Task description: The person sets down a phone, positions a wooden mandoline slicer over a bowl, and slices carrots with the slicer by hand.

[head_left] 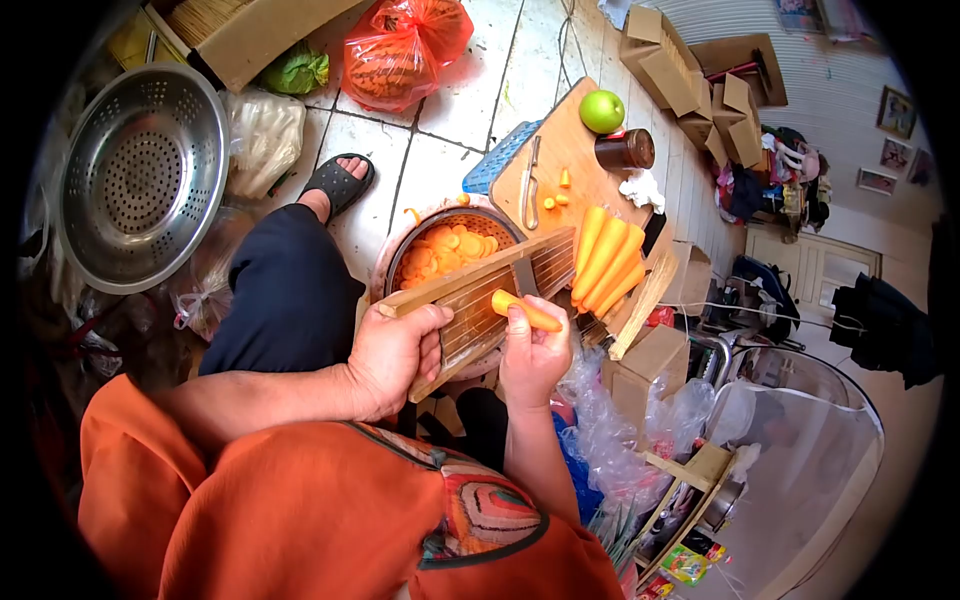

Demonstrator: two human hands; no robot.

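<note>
My left hand (395, 355) is wrapped round the near left end of a long wooden slicer board (470, 315), which slants over a colander. My right hand (537, 355) pinches a peeled carrot (530, 311) on the board, just below its metal blade (524, 278). Orange carrot slices (445, 252) lie in the colander (513, 234) under the board. Several peeled carrots (608, 250) are bunched at the board's far right end. On a wooden cutting board (585, 160) are a peeler or knife (530, 185), small carrot ends (562, 199), a green apple (601, 111) and a dark jar (626, 149).
A large metal colander (143, 178) stands at the left by plastic bags (262, 135). A red bag (405, 50) lies on the tiled floor (470, 85). My sandaled foot (342, 184) is left of the slices. Cardboard boxes (665, 65) and clear plastic bags (620, 430) are at the right.
</note>
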